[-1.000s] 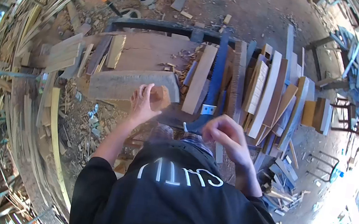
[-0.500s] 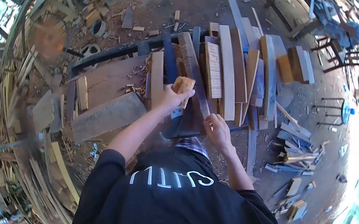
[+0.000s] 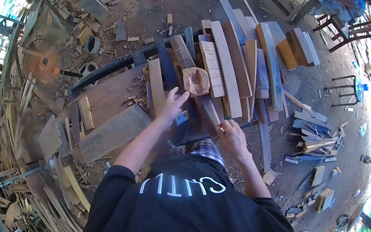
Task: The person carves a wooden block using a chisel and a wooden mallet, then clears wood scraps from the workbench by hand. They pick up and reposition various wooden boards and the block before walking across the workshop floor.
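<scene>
A light wooden block [image 3: 196, 81] with a hollow in its upper face rests on a long, dark-edged board [image 3: 206, 109]. Just on the near-left side of the block, my left hand [image 3: 172, 107] is open, thumb and fingers apart, holding nothing. My right hand [image 3: 232, 137] is closed around the near end of the board, fingers curled in a pinch. Left of the board, a pale plank [image 3: 156, 80] lies beside a dark strip. To the right lies a ridged light board [image 3: 214, 67], among several other planks.
A stack of boards [image 3: 272, 62] leans to the right. On the left are a wide plank [image 3: 115, 134] and a blurred round fan [image 3: 42, 61]. Offcuts [image 3: 314, 135], a stool [image 3: 357, 89] and a chair [image 3: 351, 33] stand or lie at right. A person [image 3: 348, 3] is partly visible at top right.
My left hand has let go of the wooden block, which now rests on the board with its hollow showing. My right hand stays at the board's near end. The whole view has shifted slightly.
</scene>
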`<state>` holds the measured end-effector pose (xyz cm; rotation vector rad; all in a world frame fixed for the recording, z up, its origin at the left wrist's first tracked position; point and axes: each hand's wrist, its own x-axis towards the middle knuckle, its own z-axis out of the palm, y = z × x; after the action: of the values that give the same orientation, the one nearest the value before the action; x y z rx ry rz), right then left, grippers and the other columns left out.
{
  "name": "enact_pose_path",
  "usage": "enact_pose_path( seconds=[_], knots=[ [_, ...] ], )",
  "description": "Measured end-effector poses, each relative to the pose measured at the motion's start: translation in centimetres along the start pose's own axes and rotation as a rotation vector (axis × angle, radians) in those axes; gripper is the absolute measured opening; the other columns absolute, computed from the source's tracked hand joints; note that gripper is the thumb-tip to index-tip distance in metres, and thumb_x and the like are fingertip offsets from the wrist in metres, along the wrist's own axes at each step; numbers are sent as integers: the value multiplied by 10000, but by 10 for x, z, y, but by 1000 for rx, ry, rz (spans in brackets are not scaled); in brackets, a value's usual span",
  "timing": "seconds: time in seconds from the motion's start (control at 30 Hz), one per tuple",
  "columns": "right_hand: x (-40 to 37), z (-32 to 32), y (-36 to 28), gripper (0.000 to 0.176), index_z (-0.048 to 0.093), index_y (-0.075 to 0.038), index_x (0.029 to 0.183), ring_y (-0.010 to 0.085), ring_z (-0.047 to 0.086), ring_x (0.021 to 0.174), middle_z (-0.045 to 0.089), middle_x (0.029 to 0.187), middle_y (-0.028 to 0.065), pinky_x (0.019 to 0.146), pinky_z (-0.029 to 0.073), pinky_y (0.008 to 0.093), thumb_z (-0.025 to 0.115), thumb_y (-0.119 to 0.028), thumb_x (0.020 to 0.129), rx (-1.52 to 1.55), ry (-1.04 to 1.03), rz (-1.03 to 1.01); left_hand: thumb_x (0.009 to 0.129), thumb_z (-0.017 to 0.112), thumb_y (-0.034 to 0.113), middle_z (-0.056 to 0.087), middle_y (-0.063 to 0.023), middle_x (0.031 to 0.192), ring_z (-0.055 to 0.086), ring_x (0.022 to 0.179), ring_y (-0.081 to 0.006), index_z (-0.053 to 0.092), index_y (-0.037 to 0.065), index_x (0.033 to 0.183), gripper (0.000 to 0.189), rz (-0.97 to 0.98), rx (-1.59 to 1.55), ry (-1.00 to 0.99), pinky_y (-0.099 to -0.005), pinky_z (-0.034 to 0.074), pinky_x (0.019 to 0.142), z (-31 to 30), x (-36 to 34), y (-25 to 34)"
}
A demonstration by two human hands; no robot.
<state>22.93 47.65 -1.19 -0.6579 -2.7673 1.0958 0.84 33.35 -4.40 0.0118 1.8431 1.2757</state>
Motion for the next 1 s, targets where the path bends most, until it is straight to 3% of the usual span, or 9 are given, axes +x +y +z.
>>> enact_pose_path(
  seconds=[0.17, 0.27, 0.33, 0.43, 0.47, 0.53, 0.63, 0.77, 1.0],
  knots=[
    [-3, 18, -7, 144, 563, -65, 938, 357, 585, 847, 573, 884, 165, 737, 467, 475, 610, -172, 854, -61, 19, 38, 907, 604, 508, 543, -69, 1215, 534, 1000, -170, 421, 116, 1404, 659, 93, -49, -67, -320, 447, 827, -49, -20, -26],
    [-23, 26, -22, 170, 583, -44, 921, 373, 597, 858, 602, 897, 177, 743, 482, 464, 615, -201, 866, -100, 15, 130, 946, 566, 454, 566, -29, 1165, 546, 960, -137, 420, 98, 1405, 599, -61, -136, -151, -294, 441, 813, -68, -42, -41],
    [-37, 9, -35, 222, 610, -18, 925, 358, 620, 859, 624, 878, 181, 753, 498, 438, 617, -237, 892, 284, -77, 200, 959, 518, 482, 564, -33, 1189, 544, 990, -151, 414, 96, 1411, 603, -30, -119, -235, -307, 429, 846, -64, -55, -19],
    [-63, -53, -51, 326, 623, -16, 1098, 246, 635, 940, 664, 991, 134, 845, 500, 367, 569, -308, 963, 404, 430, 344, 982, 353, 579, 546, -60, 1283, 527, 1104, -188, 387, 90, 1432, 665, 257, -100, -398, -343, 381, 934, -46, -81, 54],
    [-76, -76, -47, 371, 623, -45, 1151, 217, 617, 1012, 654, 1093, 101, 877, 489, 350, 511, -360, 990, 513, 550, 281, 958, 321, 636, 517, -83, 1337, 510, 1162, -203, 367, 77, 1445, 743, 354, -91, -442, -351, 369, 968, -39, -88, 80],
    [-105, -137, -81, 448, 623, -42, 1149, 220, 618, 1044, 651, 1132, 96, 880, 489, 366, 401, -409, 1022, 693, 796, 181, 929, 271, 706, 456, -136, 1422, 474, 1255, -247, 319, 39, 1467, 859, 514, -140, -578, -374, 344, 1027, -17, -111, 134],
    [-150, -206, -142, 818, 454, 4, 1361, 304, 569, 1178, 596, 1247, 207, 1003, 423, 425, 70, -609, 980, 921, 732, -253, 873, 226, 785, 330, -251, 1491, 354, 1376, -345, 229, -34, 1483, 1021, 731, -162, -835, -415, 274, 1122, 21, -173, 205],
    [-207, -250, -184, 867, 414, 32, 1372, 332, 542, 1201, 548, 1282, 234, 1015, 418, 441, 48, -635, 957, 908, 641, -547, 816, 238, 842, 331, -255, 1484, 364, 1368, -356, 237, -38, 1477, 1100, 748, -208, -1414, -413, 291, 1115, 64, -241, 252],
    [-296, -276, -167, 957, 344, 81, 1393, 380, 495, 1241, 464, 1343, 282, 1036, 410, 467, 10, -678, 916, 769, 670, -631, 826, 263, 820, 360, -243, 1465, 394, 1344, -345, 270, -36, 1463, 1067, 701, -88, -1698, -405, 326, 1080, 143, -298, 243]
  ],
)
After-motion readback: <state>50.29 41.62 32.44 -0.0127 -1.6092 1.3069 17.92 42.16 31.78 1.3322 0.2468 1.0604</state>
